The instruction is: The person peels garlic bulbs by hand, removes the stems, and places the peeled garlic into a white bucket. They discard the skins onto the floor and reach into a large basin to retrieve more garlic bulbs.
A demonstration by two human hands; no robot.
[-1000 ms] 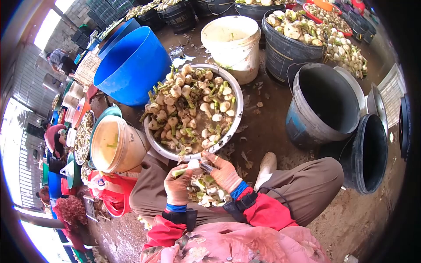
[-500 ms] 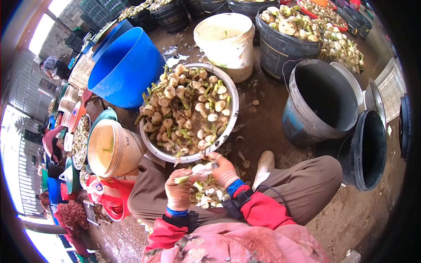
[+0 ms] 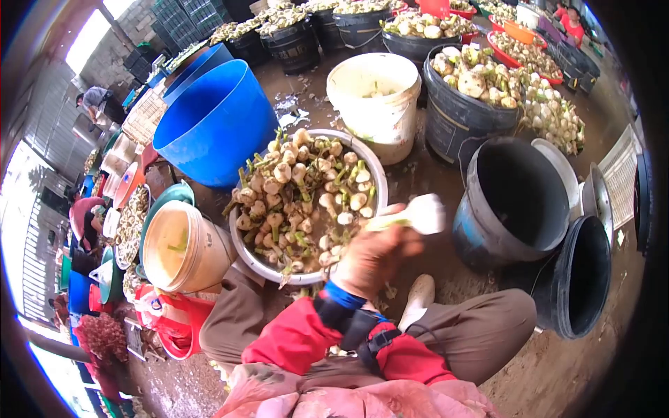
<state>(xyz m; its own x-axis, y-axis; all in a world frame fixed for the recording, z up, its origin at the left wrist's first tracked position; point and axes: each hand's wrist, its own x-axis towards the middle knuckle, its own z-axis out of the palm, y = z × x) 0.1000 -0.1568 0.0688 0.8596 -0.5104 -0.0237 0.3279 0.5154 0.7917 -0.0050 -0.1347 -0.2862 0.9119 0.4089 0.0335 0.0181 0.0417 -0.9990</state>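
Note:
My left hand [image 3: 376, 252] reaches across to the right, past the rim of a wide basin [image 3: 381, 164]. Its fingers are closed on the green stem of a garlic bulb [image 3: 426, 214], whose white head points right and is blurred by motion. Many garlic bulbs with cut stems [image 3: 289, 188] fill the basin, some lying in murky water. Of my right arm only the red sleeve [image 3: 411, 357] and a dark wristband show; the hand itself is hidden behind the left forearm.
A dark bucket [image 3: 465, 226] stands right of the garlic, another black bucket [image 3: 605, 279] beside it. Behind the basin are a blue tub [image 3: 209, 129], a white bucket [image 3: 383, 125] and a heaped black bucket [image 3: 453, 125]. A cream bucket [image 3: 219, 247] stands left.
My left hand has swung up and right with the garlic bulb, away from my right hand, which was beside it over my lap and is now hidden. The view has tilted slightly upward.

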